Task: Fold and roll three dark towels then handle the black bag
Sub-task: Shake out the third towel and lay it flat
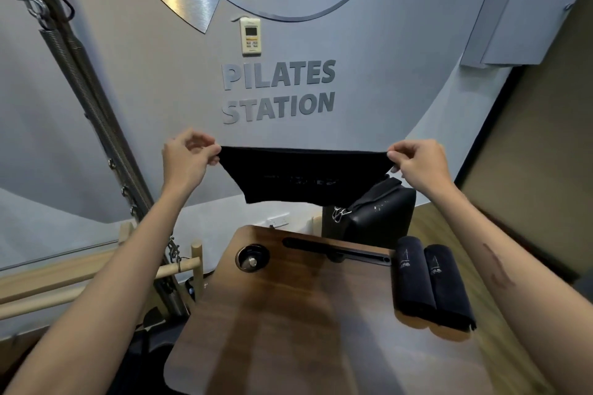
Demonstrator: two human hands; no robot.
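Observation:
A dark towel (298,175) hangs stretched in the air above the far end of the wooden table (288,314). My left hand (187,154) pinches its left top corner and my right hand (417,162) pinches its right top corner. Two rolled dark towels (430,285) lie side by side on the table's right edge, each with a small light logo. The black bag (382,213) stands behind the table at the far right, partly hidden by the hanging towel, with a metal clasp on its left side.
The table has a round recessed cup hole (252,258) and a long dark slot (337,250) near its far edge. Wooden bars (96,279) and metal springs (96,112) of pilates equipment stand at the left. A grey wall with lettering and a remote holder (251,36) is behind.

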